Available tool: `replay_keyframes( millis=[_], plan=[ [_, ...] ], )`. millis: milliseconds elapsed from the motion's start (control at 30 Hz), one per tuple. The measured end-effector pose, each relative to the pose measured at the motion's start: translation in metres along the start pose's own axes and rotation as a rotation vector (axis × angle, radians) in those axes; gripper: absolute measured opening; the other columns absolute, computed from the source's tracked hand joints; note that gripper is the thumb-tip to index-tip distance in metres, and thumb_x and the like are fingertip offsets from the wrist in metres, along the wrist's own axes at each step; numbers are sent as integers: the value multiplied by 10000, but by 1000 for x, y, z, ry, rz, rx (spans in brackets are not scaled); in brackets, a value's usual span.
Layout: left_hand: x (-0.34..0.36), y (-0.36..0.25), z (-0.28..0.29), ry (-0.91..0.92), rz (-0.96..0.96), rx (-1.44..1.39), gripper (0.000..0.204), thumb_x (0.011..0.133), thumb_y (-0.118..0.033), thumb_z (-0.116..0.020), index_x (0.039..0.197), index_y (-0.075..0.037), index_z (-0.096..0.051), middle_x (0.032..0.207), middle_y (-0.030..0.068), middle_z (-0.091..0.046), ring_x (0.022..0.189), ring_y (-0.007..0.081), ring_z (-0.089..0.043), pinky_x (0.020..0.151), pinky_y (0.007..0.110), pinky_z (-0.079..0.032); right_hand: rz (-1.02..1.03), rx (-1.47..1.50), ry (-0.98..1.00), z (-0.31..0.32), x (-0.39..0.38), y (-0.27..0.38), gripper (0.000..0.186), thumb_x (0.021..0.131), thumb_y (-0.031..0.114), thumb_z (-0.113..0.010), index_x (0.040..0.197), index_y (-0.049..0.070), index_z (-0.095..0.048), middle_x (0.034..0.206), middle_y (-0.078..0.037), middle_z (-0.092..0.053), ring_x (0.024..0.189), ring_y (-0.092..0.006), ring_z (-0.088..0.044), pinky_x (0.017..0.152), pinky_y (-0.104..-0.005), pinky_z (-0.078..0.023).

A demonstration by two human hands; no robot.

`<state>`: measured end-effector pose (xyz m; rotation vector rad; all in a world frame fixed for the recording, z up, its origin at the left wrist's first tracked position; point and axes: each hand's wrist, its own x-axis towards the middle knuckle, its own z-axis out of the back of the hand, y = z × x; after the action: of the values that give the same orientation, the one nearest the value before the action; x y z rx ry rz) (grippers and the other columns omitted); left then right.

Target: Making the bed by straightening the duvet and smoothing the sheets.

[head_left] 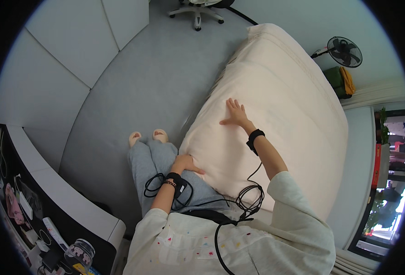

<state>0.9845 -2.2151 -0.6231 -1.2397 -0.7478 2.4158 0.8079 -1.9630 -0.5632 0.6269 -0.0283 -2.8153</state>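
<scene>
A pale pink quilt (pixel 285 101) covers the bed on my right, with soft creases on its top. My right hand (pixel 233 114) lies on it palm down, fingers spread, holding nothing. At the quilt's near left edge is my left hand (pixel 185 163). Its thumb rests on top of the cloth and the other fingers curl in at the edge, partly hidden. A black wristband (pixel 255 140) sits on my right wrist, another black band (pixel 175 179) on my left.
Black cable loops (pixel 250 199) hang in front of my body. A desk (pixel 90 215) with small items stands at left, below white cabinets (pixel 65 46). A chair base (pixel 197 16) and a fan (pixel 344 51) are at the far end. Grey floor (pixel 134 87) runs beside the bed.
</scene>
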Motion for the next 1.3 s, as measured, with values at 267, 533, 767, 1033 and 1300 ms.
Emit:
replay_keyframes(
  millis=[267,533,767,1033,1300],
  plan=[
    [-5,-6,10,-14,-8,-10,1025,422,-771,-647,1095,1,-601,1056,195,-618,988,312,-595,864,343,-450,-127,-92,97,-19,24,66,625,769,472,-569,1317,202,-436,1451,-96,-241,1360,-303,-131,1056,-585,-12],
    [12,1,-15,-167,85,-152,1196,502,-711,-672,1327,61,-281,1325,256,-368,1214,339,-404,1003,396,-327,84,329,-120,4,-24,23,795,726,555,-602,1365,162,-338,1408,-201,-282,1324,-353,-216,1047,-565,-149],
    [19,0,-4,-367,-210,-285,1214,642,-555,-713,1393,41,33,1446,265,-85,1357,348,-104,1092,387,-167,-340,167,-136,-60,-238,-183,1147,546,614,-721,1426,142,-156,1458,-196,-163,1338,-377,-163,1036,-564,-177],
    [18,7,-12,-81,-220,-187,1322,532,-616,-747,1394,38,13,1446,261,-87,1343,346,-161,1088,354,-201,-597,337,-25,-143,-401,-166,1268,541,538,-763,1434,155,52,1481,-192,49,1350,-421,33,1026,-625,-61],
    [1,-18,2,157,-23,-28,1265,504,-730,-667,1367,62,-190,1398,256,-267,1287,344,-308,1057,358,-273,-425,213,-52,-93,-298,-115,1284,493,645,-727,1439,194,15,1470,-226,50,1320,-497,18,1009,-648,-81]
  ],
)
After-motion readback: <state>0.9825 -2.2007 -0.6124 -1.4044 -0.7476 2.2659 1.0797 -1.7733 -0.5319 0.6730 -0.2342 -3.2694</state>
